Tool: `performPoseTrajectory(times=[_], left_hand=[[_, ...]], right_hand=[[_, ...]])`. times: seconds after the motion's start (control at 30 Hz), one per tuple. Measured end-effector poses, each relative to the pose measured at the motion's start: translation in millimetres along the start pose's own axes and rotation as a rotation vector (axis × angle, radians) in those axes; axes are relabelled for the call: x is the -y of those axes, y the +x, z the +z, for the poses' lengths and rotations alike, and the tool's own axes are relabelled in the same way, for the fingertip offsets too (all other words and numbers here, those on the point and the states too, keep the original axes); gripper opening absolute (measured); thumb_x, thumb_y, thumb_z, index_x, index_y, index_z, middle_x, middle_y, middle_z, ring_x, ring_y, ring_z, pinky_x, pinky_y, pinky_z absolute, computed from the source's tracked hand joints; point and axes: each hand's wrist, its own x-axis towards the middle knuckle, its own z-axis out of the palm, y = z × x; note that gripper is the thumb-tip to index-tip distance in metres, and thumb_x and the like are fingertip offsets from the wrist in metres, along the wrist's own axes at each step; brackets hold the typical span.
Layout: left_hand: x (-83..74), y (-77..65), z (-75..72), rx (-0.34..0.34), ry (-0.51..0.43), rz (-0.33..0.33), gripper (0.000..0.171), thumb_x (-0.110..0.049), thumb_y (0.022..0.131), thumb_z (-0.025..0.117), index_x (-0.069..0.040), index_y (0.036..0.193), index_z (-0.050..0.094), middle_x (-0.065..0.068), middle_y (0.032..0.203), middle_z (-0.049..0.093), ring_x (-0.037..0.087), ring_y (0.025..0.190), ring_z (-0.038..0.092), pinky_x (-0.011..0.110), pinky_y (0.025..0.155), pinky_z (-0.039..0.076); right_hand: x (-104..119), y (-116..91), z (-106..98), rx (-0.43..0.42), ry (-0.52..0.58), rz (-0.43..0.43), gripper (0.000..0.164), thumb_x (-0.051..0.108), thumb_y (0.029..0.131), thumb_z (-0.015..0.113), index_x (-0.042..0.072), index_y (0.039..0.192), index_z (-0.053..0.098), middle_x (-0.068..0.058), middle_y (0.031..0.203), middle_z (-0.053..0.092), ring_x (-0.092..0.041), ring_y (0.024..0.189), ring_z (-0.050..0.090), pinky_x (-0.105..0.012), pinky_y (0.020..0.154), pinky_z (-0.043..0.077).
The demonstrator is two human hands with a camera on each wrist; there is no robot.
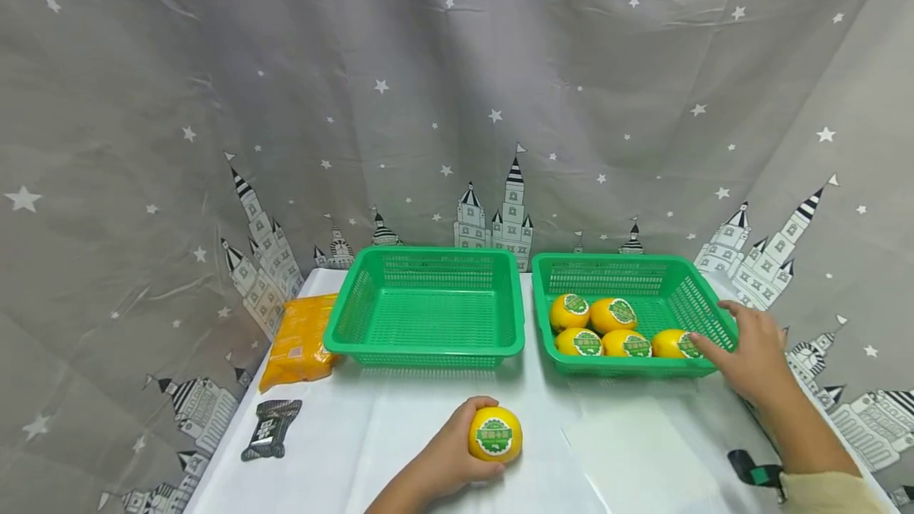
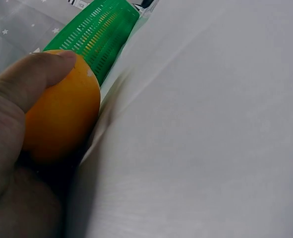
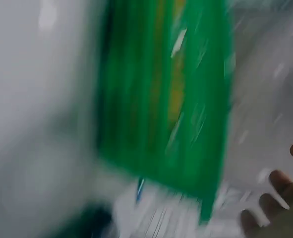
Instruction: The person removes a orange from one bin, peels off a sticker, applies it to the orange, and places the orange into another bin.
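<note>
In the head view my left hand (image 1: 457,446) grips an orange-yellow citrus fruit (image 1: 495,435) with a green-and-white label, over the front middle of the table. The left wrist view shows the thumb laid along the same fruit (image 2: 64,111). At the right green basket (image 1: 631,365), my right hand (image 1: 758,355) is spread over the right end, its thumb close to the rightmost labelled fruit (image 1: 671,343). Several such fruits lie inside that basket. Loose, separated fingers (image 3: 280,181) hold nothing in the blurred right wrist view.
Left of the fruit-filled basket stands another green basket (image 1: 428,358) with nothing in it. Beside it lie an orange packet (image 1: 300,343) and a small black wrapped packet (image 1: 272,429). A grey curtain (image 1: 443,101) hangs behind the white-covered table (image 1: 550,474).
</note>
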Motion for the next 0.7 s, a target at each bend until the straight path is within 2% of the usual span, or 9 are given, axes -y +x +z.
performPoseTrajectory(times=[0.07,0.13,0.23,0.3,0.4,0.6,0.7], left_hand=[[0.1,-0.3,-1.4,0.007,-0.005,-0.003,0.087,-0.028,0.075,0.095,-0.034,0.144,0.044,-0.002,0.14,0.053,0.025,0.127,0.056,0.06,0.111,0.043],[-0.6,-0.4,-2.3,0.011,-0.011,-0.004,0.087,-0.029,0.075,0.095,-0.034,0.145,0.044,-0.003,0.139,0.054,0.024,0.128,0.056,0.06,0.111,0.043],[-1.5,-0.2,-2.9,0.011,-0.003,-0.004,0.087,-0.029,0.075,0.095,-0.034,0.145,0.044,-0.002,0.14,0.054,0.025,0.128,0.056,0.061,0.112,0.042],[-2.4,0.6,-3.0,0.009,0.001,-0.002,0.086,-0.029,0.075,0.094,-0.033,0.145,0.044,-0.002,0.14,0.054,0.025,0.128,0.056,0.06,0.112,0.043],[-2.8,1.6,-2.8,0.011,0.003,0.0,0.086,-0.029,0.076,0.094,-0.032,0.145,0.044,-0.002,0.139,0.054,0.024,0.127,0.056,0.058,0.11,0.044],[-2.7,3.8,-1.3,0.012,-0.016,0.0,0.086,-0.028,0.076,0.094,-0.029,0.146,0.044,-0.001,0.138,0.055,0.025,0.126,0.057,0.059,0.11,0.044],[-9.6,6.1,-1.7,0.007,0.016,0.027,0.084,-0.03,0.075,0.094,-0.026,0.145,0.047,-0.003,0.133,0.057,0.021,0.121,0.058,0.052,0.107,0.047]], right_hand=[[-27.7,10.2,-4.3,0.094,-0.074,0.028,0.098,0.05,0.093,0.074,-0.007,0.158,0.028,-0.046,0.148,0.032,-0.064,0.132,0.029,-0.083,0.103,0.022],[-48.2,14.4,-3.0,0.218,-0.102,0.042,0.113,0.056,0.091,0.074,-0.011,0.16,0.015,-0.049,0.153,0.021,-0.068,0.136,0.024,-0.085,0.102,0.023],[-65.3,13.6,3.5,0.332,-0.037,0.064,0.118,0.054,0.092,0.072,-0.014,0.16,0.003,-0.048,0.159,0.009,-0.069,0.142,0.016,-0.087,0.104,0.021],[-70.6,11.4,6.7,0.358,0.019,0.082,0.117,0.052,0.094,0.07,-0.013,0.16,-0.001,-0.046,0.162,0.001,-0.068,0.145,0.01,-0.087,0.106,0.02],[-73.7,8.7,8.8,0.346,0.058,0.103,0.117,0.052,0.094,0.07,-0.011,0.161,-0.003,-0.043,0.164,-0.006,-0.067,0.147,0.005,-0.087,0.106,0.018],[-74.3,7.8,10.3,0.338,0.063,0.103,0.118,0.05,0.094,0.072,-0.009,0.162,-0.002,-0.041,0.165,-0.008,-0.067,0.148,0.005,-0.088,0.105,0.018],[-71.1,8.4,13.6,0.347,0.071,0.116,0.119,0.052,0.093,0.073,-0.008,0.163,-0.003,-0.041,0.166,-0.007,-0.067,0.148,0.005,-0.087,0.106,0.019]])
